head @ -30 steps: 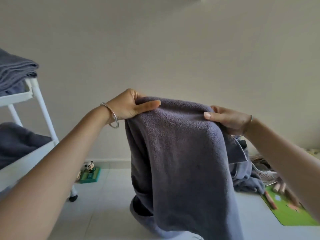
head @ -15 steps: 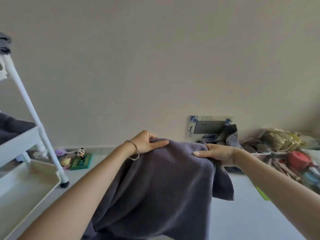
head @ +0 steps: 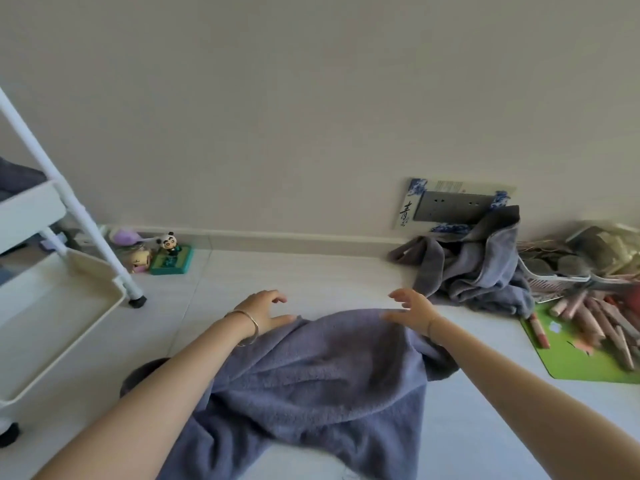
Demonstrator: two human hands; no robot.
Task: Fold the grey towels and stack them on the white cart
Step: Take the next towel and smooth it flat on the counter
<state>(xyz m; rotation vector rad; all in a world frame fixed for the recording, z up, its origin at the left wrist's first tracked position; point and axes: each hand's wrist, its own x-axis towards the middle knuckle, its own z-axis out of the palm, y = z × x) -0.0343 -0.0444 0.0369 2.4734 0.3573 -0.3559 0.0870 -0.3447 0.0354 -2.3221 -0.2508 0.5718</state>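
Pale floor tiles point(head: 311, 271) meet a plain off-white wall along a low skirting board. At the far left stands the white cart point(head: 69, 282) on black castors; its lower tray shows a bare rim, and a folded grey towel point(head: 17, 176) lies on the tray above, partly cut off by the frame edge. Just beside the cart's leg, against the skirting, sit a panda figurine point(head: 169, 242) on a green base and a small doll point(head: 140, 261).

The left hand point(head: 266, 311), with a metal bangle at the wrist, hovers at the far left corner of the grey towel point(head: 318, 375); its fingers are spread and relaxed, holding nothing, the thumb near the cloth edge. The towel lies rumpled on the floor between both forearms. The right hand point(head: 414, 311) is likewise spread wide above the towel's far right corner, gripping nothing.

Further right, a heap of unfolded grey towels point(head: 478, 271) rests against the wall below a wall socket point(head: 453, 209). At the far right lie a green mat point(head: 581, 358) and a pile of pink sticks point(head: 602, 320).
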